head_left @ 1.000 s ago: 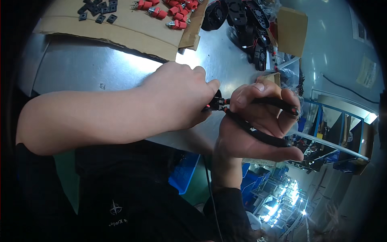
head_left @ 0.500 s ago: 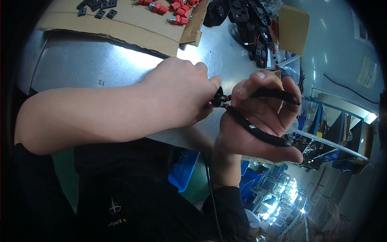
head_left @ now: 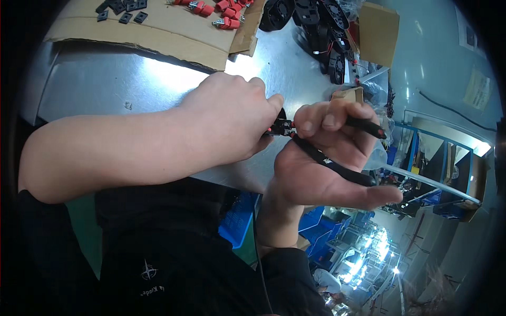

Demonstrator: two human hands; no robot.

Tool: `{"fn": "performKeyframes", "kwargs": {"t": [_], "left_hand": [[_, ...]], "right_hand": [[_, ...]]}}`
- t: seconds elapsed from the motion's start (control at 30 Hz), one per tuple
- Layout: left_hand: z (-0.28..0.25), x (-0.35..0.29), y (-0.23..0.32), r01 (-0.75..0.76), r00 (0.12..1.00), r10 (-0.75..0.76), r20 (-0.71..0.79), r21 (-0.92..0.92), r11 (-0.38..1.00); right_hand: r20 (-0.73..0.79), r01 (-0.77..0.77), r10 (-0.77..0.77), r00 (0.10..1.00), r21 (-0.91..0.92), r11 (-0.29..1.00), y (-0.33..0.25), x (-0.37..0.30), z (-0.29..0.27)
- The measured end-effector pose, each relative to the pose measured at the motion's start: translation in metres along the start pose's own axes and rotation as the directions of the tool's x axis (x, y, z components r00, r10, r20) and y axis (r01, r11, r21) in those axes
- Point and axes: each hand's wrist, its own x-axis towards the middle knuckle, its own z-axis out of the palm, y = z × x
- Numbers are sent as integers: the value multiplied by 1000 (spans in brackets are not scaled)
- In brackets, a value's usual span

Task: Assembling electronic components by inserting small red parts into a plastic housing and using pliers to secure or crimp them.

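My right hand [head_left: 327,158] holds a pair of pliers [head_left: 329,162] with black handles and small red marks by the joint. Its fingers curl over the upper handle, while the lower handle lies across the palm near the outstretched thumb. The jaws point left, close against my left hand [head_left: 232,116]. That hand is closed, back toward me, around something mostly hidden. Only a dark rounded edge [head_left: 282,114] shows past its fingers, by the jaws. Whether the jaws grip anything cannot be made out.
A cardboard sheet [head_left: 137,31] on the metal table [head_left: 95,84] bears red plug-like parts [head_left: 227,23] and small black square pieces [head_left: 125,18]. Black fan units [head_left: 319,23] pile up at the far side beside an open carton [head_left: 379,34]. A blue crate [head_left: 238,221] sits below the table.
My right fingers have curled further over the upper handle, and the plier handles look slightly closer together. My left hand keeps its grip. The whole view has shifted slightly.
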Motion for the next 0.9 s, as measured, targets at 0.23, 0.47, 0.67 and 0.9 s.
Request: {"fn": "performKeyframes", "kwargs": {"t": [0.23, 0.47, 0.67, 0.9], "left_hand": [[-3, -1, -2, 18, 997, -17, 76, -9, 1000], [2, -2, -1, -16, 1000, 16, -26, -4, 1000], [3, -3, -2, -22, 1000, 22, -21, 12, 1000], [1, -2, 1, 9, 1000, -9, 8, 26, 1000]], "right_hand": [[-188, -172, 154, 970, -85, 981, 1, -6, 16], [13, 22, -22, 1000, -59, 998, 0, -9, -3], [57, -1, 3, 998, -19, 1000, 3, -8, -7], [-104, -107, 92, 990, -151, 983, -3, -4, 8]]}}
